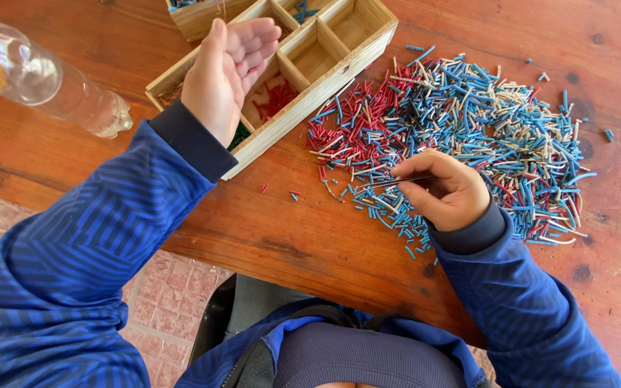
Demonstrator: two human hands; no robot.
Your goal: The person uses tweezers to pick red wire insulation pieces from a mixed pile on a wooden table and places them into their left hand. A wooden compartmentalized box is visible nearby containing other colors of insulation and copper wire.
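Head view shows your right hand with fingers pressed together on thin metal tweezers, the tips pointing left into the near-left fringe of the pile of short tube pieces; whether a piece sits between the tips, you cannot tell from here. Your left hand is raised palm-up over the wooden compartment tray, fingers loosely curled and cupped, holding nothing you can see.

Keep the tweezers low and nearly flat, and take a single piece from the loose fringe, where red, blue and cream pieces lie apart instead of stacked. Grip it mid-length so it does not swivel.

Red pieces lie in the tray compartment just right of your left wrist; something green shows in the one nearest you. The tray sits toward the counter's far-left part, the pile to its right. A few strays lie between tray and pile. A clear plastic bottle lies at the left edge, near your left sleeve, so mind your elbow.
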